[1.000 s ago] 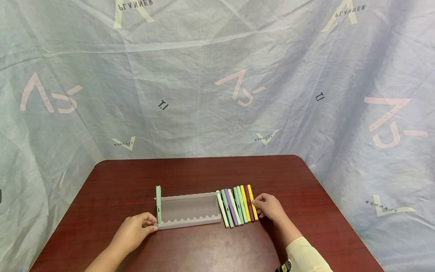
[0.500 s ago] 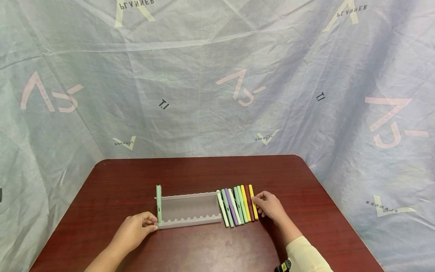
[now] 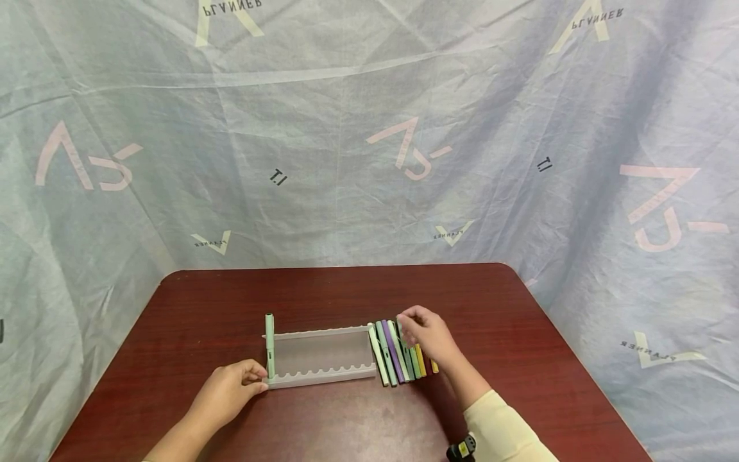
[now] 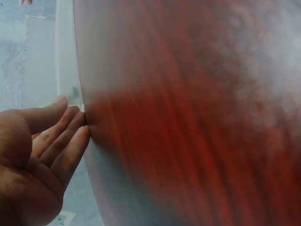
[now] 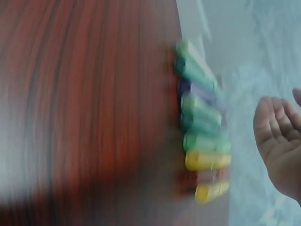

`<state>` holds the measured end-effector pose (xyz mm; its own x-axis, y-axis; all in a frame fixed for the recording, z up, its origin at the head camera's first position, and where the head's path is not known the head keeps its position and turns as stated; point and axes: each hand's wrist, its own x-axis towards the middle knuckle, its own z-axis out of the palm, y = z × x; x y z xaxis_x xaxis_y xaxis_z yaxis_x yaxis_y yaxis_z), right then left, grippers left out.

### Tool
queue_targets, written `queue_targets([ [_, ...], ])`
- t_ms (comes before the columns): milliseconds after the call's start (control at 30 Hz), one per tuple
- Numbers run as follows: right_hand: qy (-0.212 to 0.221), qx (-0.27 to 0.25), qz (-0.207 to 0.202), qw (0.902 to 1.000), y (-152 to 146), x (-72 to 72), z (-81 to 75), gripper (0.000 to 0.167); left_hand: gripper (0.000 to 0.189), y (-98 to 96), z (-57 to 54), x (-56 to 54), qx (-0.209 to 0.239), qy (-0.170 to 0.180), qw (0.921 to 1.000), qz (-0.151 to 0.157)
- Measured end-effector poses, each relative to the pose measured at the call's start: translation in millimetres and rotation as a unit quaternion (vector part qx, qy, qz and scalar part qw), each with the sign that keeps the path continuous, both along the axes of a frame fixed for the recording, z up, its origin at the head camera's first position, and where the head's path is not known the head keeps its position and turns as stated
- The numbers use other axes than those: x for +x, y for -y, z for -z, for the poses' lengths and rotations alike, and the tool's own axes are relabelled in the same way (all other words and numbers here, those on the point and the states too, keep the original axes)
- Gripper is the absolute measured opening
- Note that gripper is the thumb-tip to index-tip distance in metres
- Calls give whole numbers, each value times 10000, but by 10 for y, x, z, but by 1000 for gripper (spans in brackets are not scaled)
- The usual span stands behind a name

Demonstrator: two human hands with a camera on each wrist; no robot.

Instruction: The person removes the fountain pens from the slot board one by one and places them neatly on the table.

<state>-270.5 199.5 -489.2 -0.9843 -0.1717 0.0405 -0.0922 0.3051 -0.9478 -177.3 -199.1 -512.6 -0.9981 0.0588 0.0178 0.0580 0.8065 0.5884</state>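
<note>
A pale, clear tray with scalloped long edges [image 3: 323,353] lies on the table. One light green pen [image 3: 270,346] stands across its left end, lying in the end notches. My left hand [image 3: 231,391] pinches the tray's near left corner; in the left wrist view the thumb and fingertips meet at that corner. Right of the tray lies a row of several capped pens in white, green, purple [image 3: 394,353], yellow and dark red. Above the right part of this row hovers my right hand [image 3: 430,337], its fingers loosely bent and nothing held, covering the upper ends of some pens.
The dark red wooden table [image 3: 323,423] has rounded far corners. Grey printed cloth [image 3: 335,160] hangs behind it and on both sides. A black band with a yellow mark [image 3: 462,448] is on the right wrist.
My right hand has left the yellow pen at the row's right end and moved left and up over the row. The left hand, tray and green pen have stayed put.
</note>
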Motion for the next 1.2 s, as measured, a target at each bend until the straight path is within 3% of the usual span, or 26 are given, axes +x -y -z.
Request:
queue_targets([
  [200,-117,-26,-1174,9930,452,126,-28,24,15,0,-3,9,-17,33,10000,4],
  [433,-294,566,-1628,9846,953,234,47,33,15,7,-14,20,11,66,10000,8],
  [633,-441,941,-1708,9798,1355,264,129,37,14,18,-44,20,15,151,9999,38],
  [1200,-44,880,-1417,9860,2107,313,185,37,14,9,-41,-4,35,248,9996,103],
])
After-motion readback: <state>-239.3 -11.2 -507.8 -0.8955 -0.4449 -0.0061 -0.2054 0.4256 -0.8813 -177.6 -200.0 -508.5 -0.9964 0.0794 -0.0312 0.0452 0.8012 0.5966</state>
